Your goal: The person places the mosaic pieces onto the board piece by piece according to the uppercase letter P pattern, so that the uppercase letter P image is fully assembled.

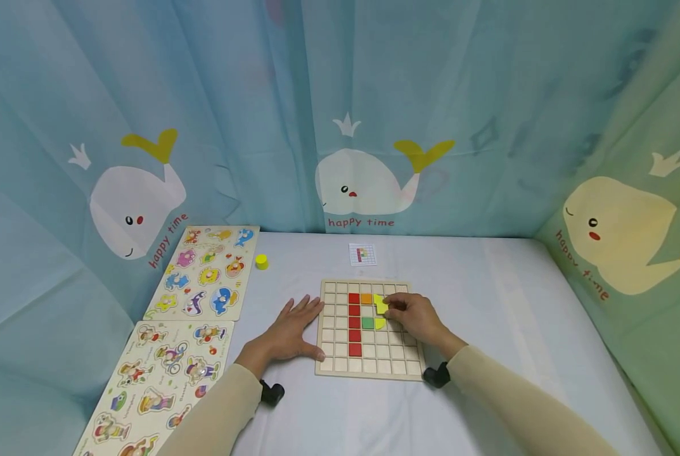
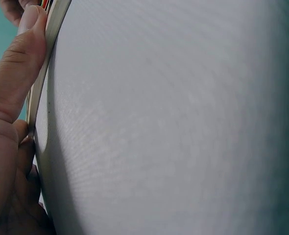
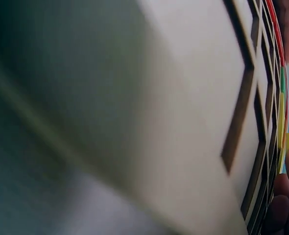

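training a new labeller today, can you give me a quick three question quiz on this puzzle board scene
1. True or false: the left hand lies flat on the table against the left edge of the wooden grid board.
2. What does the right hand pinch? A) the yellow piece B) the small yellow cylinder C) the pattern card
3. Fill in: the long column of pieces already on the board is coloured ____.

Key: 1 true; 2 A; 3 red.
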### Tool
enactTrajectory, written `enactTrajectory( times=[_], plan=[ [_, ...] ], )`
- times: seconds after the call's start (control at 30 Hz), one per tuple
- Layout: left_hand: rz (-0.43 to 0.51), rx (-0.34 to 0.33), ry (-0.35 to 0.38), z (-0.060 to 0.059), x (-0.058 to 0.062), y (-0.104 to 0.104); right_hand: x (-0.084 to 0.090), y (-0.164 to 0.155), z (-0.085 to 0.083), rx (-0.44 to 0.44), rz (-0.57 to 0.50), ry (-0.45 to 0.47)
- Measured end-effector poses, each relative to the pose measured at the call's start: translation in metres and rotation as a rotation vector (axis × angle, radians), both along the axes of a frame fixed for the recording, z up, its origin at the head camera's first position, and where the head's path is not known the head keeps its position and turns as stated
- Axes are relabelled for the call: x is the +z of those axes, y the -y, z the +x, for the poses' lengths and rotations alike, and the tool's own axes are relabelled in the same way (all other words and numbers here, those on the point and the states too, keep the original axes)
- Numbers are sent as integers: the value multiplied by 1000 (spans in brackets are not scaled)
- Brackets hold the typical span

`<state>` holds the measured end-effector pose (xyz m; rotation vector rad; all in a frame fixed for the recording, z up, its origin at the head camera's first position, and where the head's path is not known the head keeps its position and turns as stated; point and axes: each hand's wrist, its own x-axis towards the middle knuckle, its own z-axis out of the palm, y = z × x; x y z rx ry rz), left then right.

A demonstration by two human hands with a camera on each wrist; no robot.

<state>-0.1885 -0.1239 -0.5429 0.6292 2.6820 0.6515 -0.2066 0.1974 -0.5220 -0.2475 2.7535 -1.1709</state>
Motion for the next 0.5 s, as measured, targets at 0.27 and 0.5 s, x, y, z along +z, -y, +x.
enactTrajectory(
  times=[0.27,0.5],
  plan=[
    [9,6,10,0,1,0,-3,3,1,-2,32,15],
    [1,8,15,1,2,-1,-2,4,2,0,42,-4]
  ],
)
